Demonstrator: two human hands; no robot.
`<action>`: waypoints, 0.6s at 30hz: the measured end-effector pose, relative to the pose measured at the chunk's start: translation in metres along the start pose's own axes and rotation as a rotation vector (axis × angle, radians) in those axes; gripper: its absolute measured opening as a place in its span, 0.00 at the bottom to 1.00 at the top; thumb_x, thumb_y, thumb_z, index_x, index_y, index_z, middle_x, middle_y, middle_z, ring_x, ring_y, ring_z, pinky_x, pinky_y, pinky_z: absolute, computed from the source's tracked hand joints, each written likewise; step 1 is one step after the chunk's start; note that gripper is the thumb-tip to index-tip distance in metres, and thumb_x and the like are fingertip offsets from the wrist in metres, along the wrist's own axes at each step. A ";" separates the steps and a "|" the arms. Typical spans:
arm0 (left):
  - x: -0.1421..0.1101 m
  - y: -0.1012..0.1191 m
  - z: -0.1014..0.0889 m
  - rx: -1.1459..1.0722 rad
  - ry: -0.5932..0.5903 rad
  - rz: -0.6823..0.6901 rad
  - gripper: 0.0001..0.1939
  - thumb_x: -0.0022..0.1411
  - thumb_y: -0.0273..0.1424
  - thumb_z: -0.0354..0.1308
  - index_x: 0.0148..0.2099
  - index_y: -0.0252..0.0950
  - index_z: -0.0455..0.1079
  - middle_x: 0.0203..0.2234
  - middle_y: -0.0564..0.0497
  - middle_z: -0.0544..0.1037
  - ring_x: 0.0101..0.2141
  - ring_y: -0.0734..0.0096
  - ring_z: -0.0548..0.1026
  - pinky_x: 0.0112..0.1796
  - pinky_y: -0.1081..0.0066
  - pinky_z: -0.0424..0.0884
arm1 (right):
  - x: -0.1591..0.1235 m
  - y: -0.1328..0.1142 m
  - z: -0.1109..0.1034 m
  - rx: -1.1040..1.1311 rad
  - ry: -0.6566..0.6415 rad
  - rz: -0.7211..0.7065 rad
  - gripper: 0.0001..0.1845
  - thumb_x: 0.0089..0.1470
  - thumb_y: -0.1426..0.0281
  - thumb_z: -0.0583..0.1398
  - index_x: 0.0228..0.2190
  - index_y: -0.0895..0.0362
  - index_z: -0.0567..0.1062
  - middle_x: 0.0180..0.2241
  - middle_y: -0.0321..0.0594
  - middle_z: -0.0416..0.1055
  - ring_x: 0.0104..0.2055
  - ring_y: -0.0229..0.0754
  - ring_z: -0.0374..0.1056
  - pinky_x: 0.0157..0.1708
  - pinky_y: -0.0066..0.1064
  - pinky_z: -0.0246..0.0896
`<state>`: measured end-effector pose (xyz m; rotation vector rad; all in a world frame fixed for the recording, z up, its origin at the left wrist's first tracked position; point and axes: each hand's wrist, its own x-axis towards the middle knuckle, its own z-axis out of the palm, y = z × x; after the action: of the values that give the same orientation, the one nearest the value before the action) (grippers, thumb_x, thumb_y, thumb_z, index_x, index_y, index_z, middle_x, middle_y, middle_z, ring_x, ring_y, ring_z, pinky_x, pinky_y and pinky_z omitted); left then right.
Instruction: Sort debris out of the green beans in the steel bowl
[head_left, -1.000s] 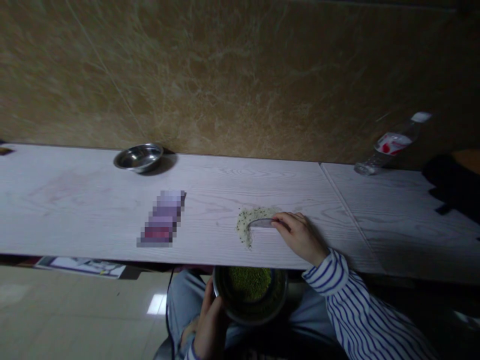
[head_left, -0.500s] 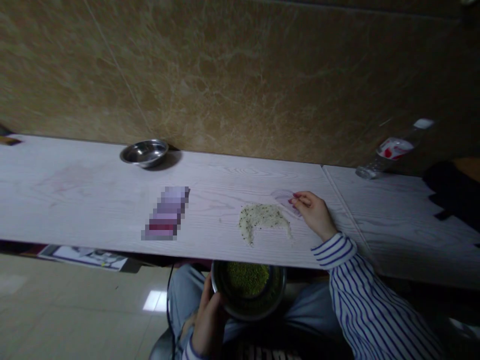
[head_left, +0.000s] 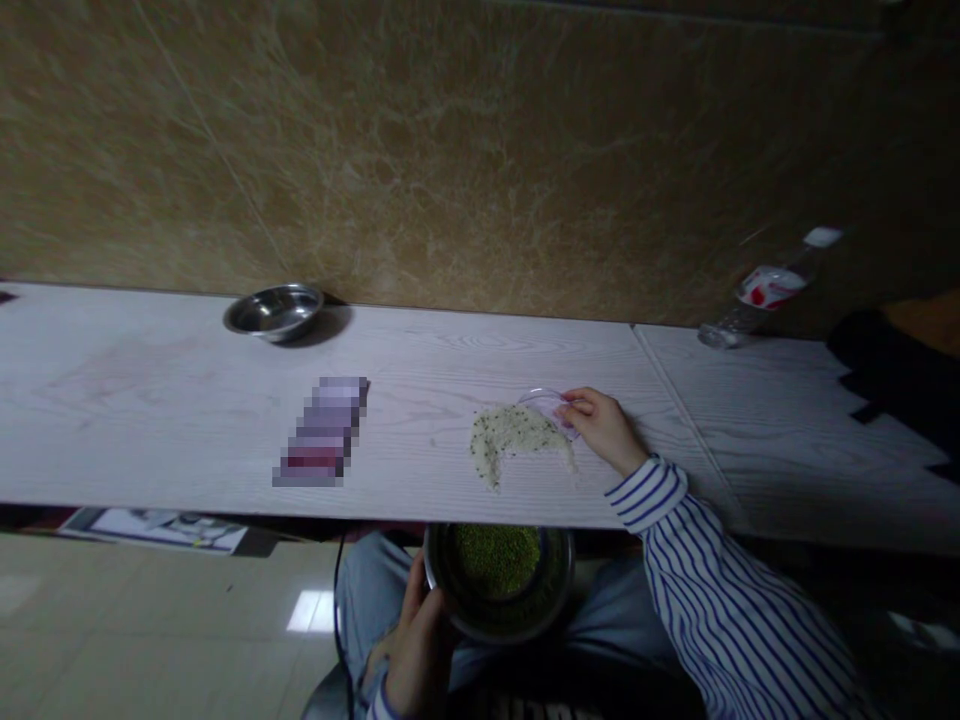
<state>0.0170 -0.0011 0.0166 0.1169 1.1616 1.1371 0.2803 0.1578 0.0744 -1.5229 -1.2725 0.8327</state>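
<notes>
My left hand (head_left: 420,635) grips the left rim of a metal bowl (head_left: 559,600), which sits over my lap just below the table's front edge. Inside it lie many small green beans (head_left: 497,558). My right hand (head_left: 604,430) pinches a thin clear plastic disc (head_left: 541,396), perhaps a lid or shallow dish, tilted at the back right of a pile of white rice grains (head_left: 517,432). Dark green beans are scattered among the grains. The pile has an arch shape, with two arms pointing toward me. My fingers partly cover the disc.
An empty steel bowl (head_left: 276,312) stands near the wall at the left. Closer to me is a blurred-out flat object (head_left: 322,432). A clear plastic bottle (head_left: 757,295) with a white cap stands at the right, beside dark cloth (head_left: 892,370). A seam (head_left: 682,405) crosses the table.
My right hand has brought the clear disc slightly left and down, closer against the rice pile. The view has shifted a little. My left hand keeps its hold on the bowl.
</notes>
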 end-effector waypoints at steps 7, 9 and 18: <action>0.002 -0.004 0.000 0.037 -0.014 0.021 0.40 0.47 0.28 0.63 0.65 0.40 0.61 0.49 0.43 0.78 0.48 0.52 0.75 0.43 0.63 0.73 | -0.009 -0.007 0.006 0.019 -0.085 0.016 0.12 0.45 0.63 0.66 0.31 0.56 0.73 0.26 0.40 0.79 0.30 0.44 0.77 0.31 0.35 0.73; 0.002 -0.004 0.000 0.059 -0.013 0.030 0.40 0.47 0.29 0.63 0.64 0.40 0.62 0.50 0.43 0.77 0.49 0.51 0.74 0.42 0.63 0.73 | -0.012 -0.008 0.007 0.029 -0.097 0.017 0.11 0.46 0.63 0.65 0.31 0.55 0.73 0.27 0.41 0.80 0.31 0.44 0.78 0.32 0.35 0.73; 0.001 -0.005 0.004 0.016 0.006 0.049 0.39 0.45 0.30 0.65 0.62 0.43 0.66 0.53 0.45 0.76 0.55 0.50 0.70 0.46 0.62 0.71 | -0.023 -0.012 0.018 0.071 -0.122 0.006 0.09 0.46 0.66 0.65 0.32 0.54 0.73 0.26 0.39 0.80 0.30 0.45 0.78 0.31 0.35 0.73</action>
<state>0.0227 -0.0008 0.0145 0.1554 1.1791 1.1721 0.2547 0.1401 0.0782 -1.4386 -1.3129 0.9772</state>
